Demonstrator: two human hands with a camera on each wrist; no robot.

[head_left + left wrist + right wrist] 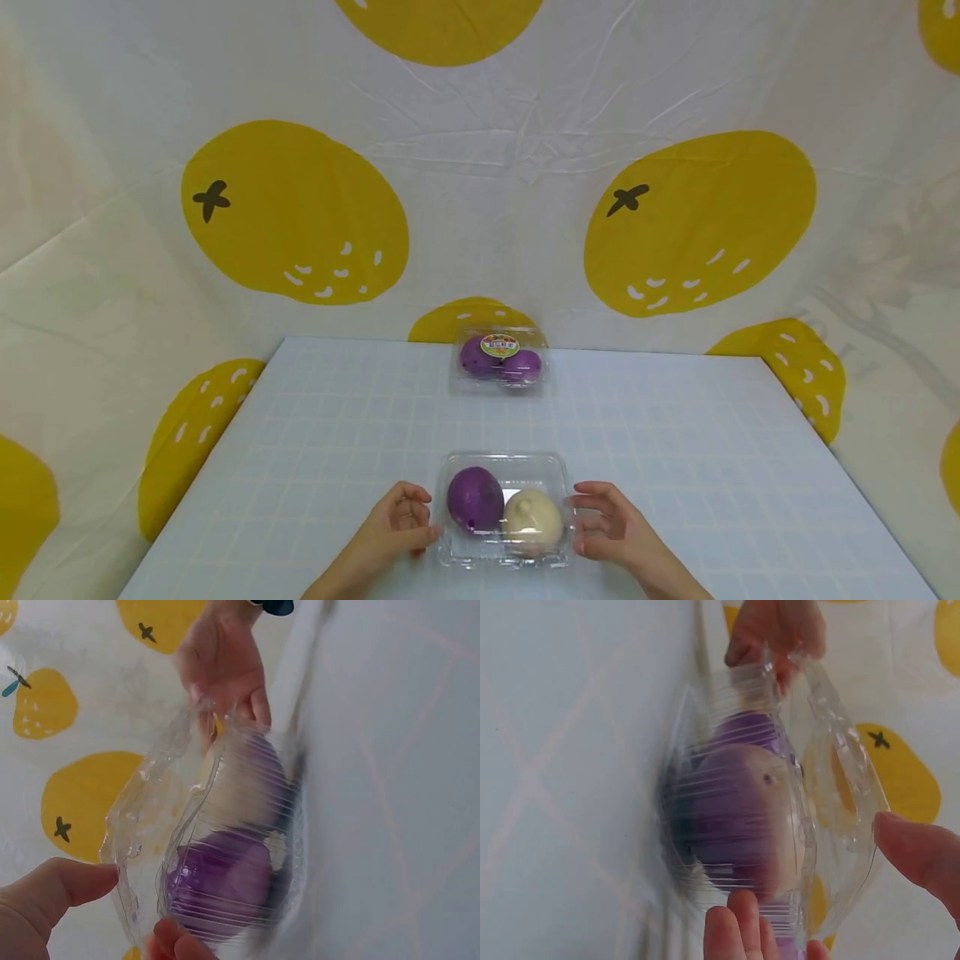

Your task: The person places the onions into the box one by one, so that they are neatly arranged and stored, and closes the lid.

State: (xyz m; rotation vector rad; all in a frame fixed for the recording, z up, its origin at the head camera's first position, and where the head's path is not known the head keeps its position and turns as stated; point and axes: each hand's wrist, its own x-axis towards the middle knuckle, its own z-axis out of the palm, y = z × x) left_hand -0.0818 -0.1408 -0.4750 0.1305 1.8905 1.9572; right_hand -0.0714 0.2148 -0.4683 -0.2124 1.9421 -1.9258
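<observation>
In the head view a clear plastic clamshell box [506, 467] lies near the front of the table. Inside are a smooth, rounded purple fruit-like thing [476, 498] and a cream-coloured one [533, 518] with a small nub. In the left wrist view the box's lid [142, 795] stands a little apart from its ribbed base. My left hand [396, 525] is at the box's left side, its thumb at the lid's edge and its fingers bent near the base. At the right side is my right hand [611, 527], its thumb touching the lid's edge and fingertips against the base.
A second clear box [468, 382] with two purple round things and a colourful label [499, 346] stands at the table's back edge. The table [337, 417] has a pale checked top. White cloth with yellow fruit prints [300, 217] hangs behind and at both sides.
</observation>
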